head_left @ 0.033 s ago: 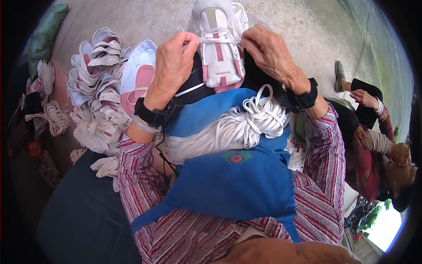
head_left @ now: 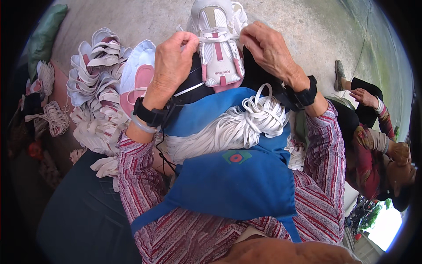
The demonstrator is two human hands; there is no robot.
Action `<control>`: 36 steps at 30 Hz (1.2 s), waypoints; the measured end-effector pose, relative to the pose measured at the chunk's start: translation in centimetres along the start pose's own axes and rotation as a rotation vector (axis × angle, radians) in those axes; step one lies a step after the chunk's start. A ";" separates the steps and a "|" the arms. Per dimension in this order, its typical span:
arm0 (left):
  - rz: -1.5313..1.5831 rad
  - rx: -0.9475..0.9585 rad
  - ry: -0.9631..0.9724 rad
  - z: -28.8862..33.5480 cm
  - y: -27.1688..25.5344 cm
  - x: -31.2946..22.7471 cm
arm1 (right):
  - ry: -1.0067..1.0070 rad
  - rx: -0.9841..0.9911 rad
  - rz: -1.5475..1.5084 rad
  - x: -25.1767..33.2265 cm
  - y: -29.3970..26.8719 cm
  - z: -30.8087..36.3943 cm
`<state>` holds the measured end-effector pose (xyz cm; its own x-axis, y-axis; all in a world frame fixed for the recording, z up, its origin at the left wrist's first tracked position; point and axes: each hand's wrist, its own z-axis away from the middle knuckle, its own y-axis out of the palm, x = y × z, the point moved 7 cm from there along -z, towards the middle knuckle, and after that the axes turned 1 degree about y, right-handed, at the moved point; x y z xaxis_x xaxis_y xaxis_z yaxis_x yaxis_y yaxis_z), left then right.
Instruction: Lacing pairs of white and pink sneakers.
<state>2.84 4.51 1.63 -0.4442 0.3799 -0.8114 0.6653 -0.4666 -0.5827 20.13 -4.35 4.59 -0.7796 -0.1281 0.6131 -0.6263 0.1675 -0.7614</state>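
Note:
A white and pink sneaker upper (head_left: 223,66) lies in front of me with its tongue end toward my lap. A flat white shoelace (head_left: 213,40) crosses it near the toe. My left hand (head_left: 173,59) pinches one end of the lace at the upper's left side. On the other side my right hand (head_left: 270,53) has thumb and fingers pressed together near the lace's other end; its grip is partly hidden. Across my lap, on the blue apron (head_left: 237,189), lies a thick bundle of white laces (head_left: 220,138), looped into a knot at its right end.
Stacked white and pink shoe uppers (head_left: 94,88) are piled to my left. A tied lace bundle (head_left: 55,118) and a green sack (head_left: 46,37) lie farther left. On the right a seated person (head_left: 373,145) is close by on the concrete floor (head_left: 307,31).
My right hand has shifted up very slightly. The left hand, the upper and the lace bundle look the same.

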 end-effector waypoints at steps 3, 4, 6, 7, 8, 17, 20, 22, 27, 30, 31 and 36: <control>0.369 0.136 -0.228 -0.3 0.6 2.1 | -0.001 0.013 -0.018 -0.3 0.5 -0.7; 0.371 0.122 -0.260 -0.2 0.4 2.4 | 0.022 0.037 -0.008 -0.3 0.6 -0.8; 0.250 0.091 -0.255 0.0 0.1 2.0 | 0.001 0.050 0.005 -0.2 0.6 -0.7; 0.128 0.057 -0.250 0.2 -0.2 1.9 | -0.023 0.064 0.017 -0.1 0.7 -0.6; 0.128 0.058 -0.252 0.6 -0.1 1.6 | -0.022 0.065 0.016 0.0 0.5 -0.5; -0.589 -0.119 0.329 3.2 1.0 -4.1 | -0.024 0.279 0.109 0.3 0.8 -2.0; -0.505 0.019 0.212 2.9 2.2 -3.0 | -0.151 0.253 0.190 0.8 1.1 -2.8; -0.491 0.037 0.177 2.4 2.9 -2.5 | -0.086 0.211 0.092 -0.1 1.5 -3.0; -0.382 0.008 0.209 2.4 3.3 -2.8 | 0.430 0.204 -0.321 -2.8 3.2 0.0; -0.396 -0.076 0.338 2.5 2.5 -3.1 | 0.026 -0.097 0.121 1.0 1.6 0.6; -0.395 -0.077 0.343 2.5 2.3 -3.0 | 0.027 -0.101 0.125 1.7 1.5 1.0; -0.256 -0.104 0.219 2.7 1.6 -2.8 | -0.014 -0.094 0.318 3.8 1.3 1.3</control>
<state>3.51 0.51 2.89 -0.4733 0.6414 -0.6038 0.6115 -0.2542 -0.7493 16.40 -5.90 5.67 -0.9365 -0.0681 0.3440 -0.3485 0.2904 -0.8912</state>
